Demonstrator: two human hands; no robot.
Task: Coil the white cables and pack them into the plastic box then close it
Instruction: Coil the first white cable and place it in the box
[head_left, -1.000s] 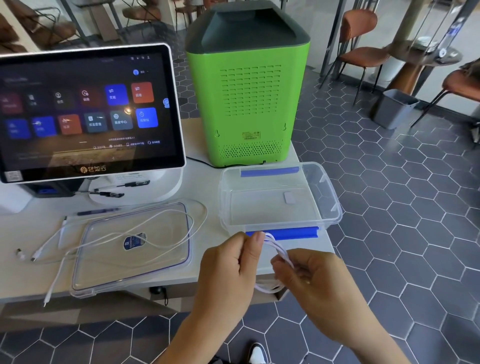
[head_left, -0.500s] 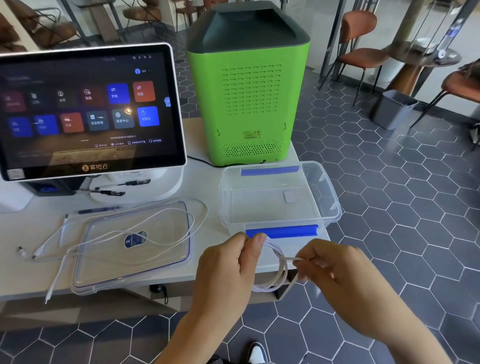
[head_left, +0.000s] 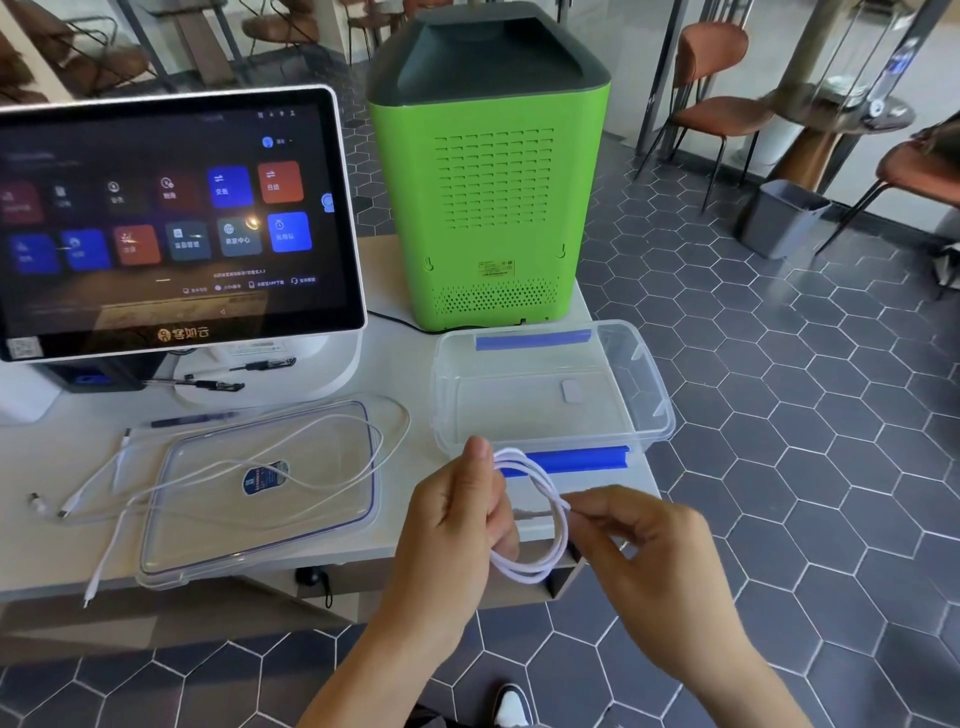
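To coil well, keep the loops even and pinched together so the white cable (head_left: 540, 519) drops neatly into the plastic box (head_left: 644, 395) on the counter (head_left: 405, 364) just beyond the fingers. The left hand (head_left: 457, 519) grips the coil's side, while the right hand (head_left: 639, 545) pinches it at its fingertips (head_left: 576, 506)

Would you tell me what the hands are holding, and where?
A coiled white cable: the left hand grips the coil's left side, the right hand pinches its right side.
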